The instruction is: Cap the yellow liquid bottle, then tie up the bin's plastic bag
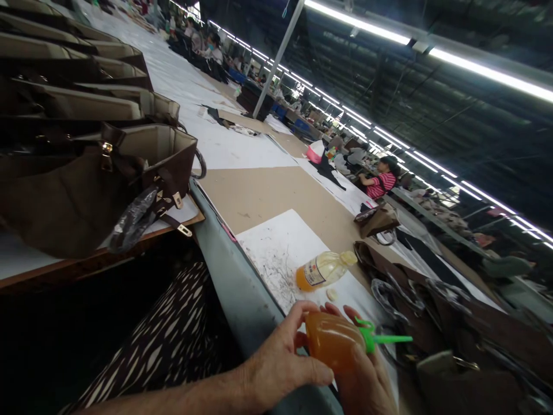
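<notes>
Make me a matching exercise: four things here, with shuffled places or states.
1. Green-nozzled, orange-filled rounded bottle
2. Clear plastic labelled bottle
3. Small pale round disc
4. Beige-lined brown handbags

A. Orange liquid only near base
B. Lined up at picture left
C. Between left hand and right hand
D. Lying flat on white sheet

Pairs: 1-C; 2-A; 3-D; 4-B

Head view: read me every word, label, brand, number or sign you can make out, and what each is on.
Nothing can be read for certain.
Label on the clear bottle: printed, but too small and blurred to read.
Green-nozzled bottle, held by the left hand and right hand: no lettering on the part that shows.
White sheet: dark scrawled marks, no legible words.
</notes>
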The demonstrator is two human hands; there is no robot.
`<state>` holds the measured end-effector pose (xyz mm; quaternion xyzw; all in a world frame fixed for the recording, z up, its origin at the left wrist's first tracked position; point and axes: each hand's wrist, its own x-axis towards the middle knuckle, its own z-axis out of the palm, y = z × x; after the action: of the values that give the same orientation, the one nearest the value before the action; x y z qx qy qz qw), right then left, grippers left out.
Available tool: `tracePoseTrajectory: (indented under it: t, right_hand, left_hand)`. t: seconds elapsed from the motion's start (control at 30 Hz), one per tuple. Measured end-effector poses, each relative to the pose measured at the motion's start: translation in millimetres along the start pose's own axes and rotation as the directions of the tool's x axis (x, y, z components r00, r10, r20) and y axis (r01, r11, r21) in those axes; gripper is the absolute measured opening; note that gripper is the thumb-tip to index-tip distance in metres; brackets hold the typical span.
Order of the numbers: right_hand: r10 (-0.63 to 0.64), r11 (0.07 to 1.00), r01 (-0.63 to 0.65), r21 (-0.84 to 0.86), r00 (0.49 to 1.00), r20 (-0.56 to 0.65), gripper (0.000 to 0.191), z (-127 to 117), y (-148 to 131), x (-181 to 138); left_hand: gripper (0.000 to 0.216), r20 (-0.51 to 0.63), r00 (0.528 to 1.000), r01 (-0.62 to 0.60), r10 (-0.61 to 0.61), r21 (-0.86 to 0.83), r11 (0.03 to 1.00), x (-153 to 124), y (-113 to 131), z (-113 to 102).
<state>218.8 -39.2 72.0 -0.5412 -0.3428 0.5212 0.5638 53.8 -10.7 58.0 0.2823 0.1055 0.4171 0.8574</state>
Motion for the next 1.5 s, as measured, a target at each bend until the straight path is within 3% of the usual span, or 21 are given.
tracePoseTrajectory:
  t: [0.1, 0.23, 0.5, 0.63, 0.9, 1.07, 1.13, 1.23, 1.5]
  right_hand:
    - [0.036, 0.999, -0.036, 0.018, 0.999, -0.03, 0.047, 4.2, 7.2, -1.3]
    - [-0.028, 0.999, 0.027, -0.019, 0.999, -0.041, 0.046, 15.9, -1.4, -6.0]
    - [-0.088, 0.991, 0.089, -0.104, 0.996, 0.016, 0.048, 22.6, -0.9, -8.4]
    - [-0.11, 0.988, 0.112, -0.109, 0.994, 0.026, 0.051, 24.0, -0.4, -10.1]
    - [-0.14, 0.979, 0.148, -0.143, 0.988, 0.061, 0.058, 27.2, -1.9, -9.8]
    - [-0.11, 0.973, 0.117, -0.198, 0.993, 0.044, 0.045, 38.5, -1.4, -14.1]
    - [-0.098, 0.972, 0.117, -0.205, 0.99, 0.099, 0.044, 42.9, -2.4, -16.1]
    - [-0.114, 0.955, 0.151, -0.253, 0.981, 0.155, 0.042, 46.2, -5.0, -18.1]
    - [-0.091, 0.905, 0.214, -0.368, 0.942, 0.323, 0.038, 27.8, -5.7, -13.0]
  left_hand:
    - [0.059, -0.016, 1.0, -0.01, 0.01, -0.006, 1.0, 0.7, -4.2, -1.2]
    - [0.038, 0.013, 0.998, -0.056, 0.058, -0.138, 0.989, 1.1, -3.1, 3.2]
    - [0.028, -0.063, 0.998, 0.002, -0.028, -0.378, 0.926, 0.8, -8.4, -0.1]
    - [0.03, -0.106, 0.994, -0.013, -0.025, -0.349, 0.937, 2.6, -13.9, -2.6]
    - [0.027, -0.062, 0.997, 0.021, -0.04, -0.28, 0.96, 2.9, -13.9, -3.4]
    - [0.031, -0.028, 0.996, 0.063, -0.081, -0.396, 0.916, 7.1, -13.2, -2.0]
    - [0.039, -0.078, 0.973, 0.156, -0.219, -0.48, 0.863, 10.9, -13.7, -2.8]
    - [0.044, -0.158, 0.898, 0.266, -0.411, -0.55, 0.792, 15.5, -11.9, -3.1]
    - [0.032, -0.119, 0.787, 0.463, -0.606, -0.536, 0.706, 22.8, -0.6, -7.7]
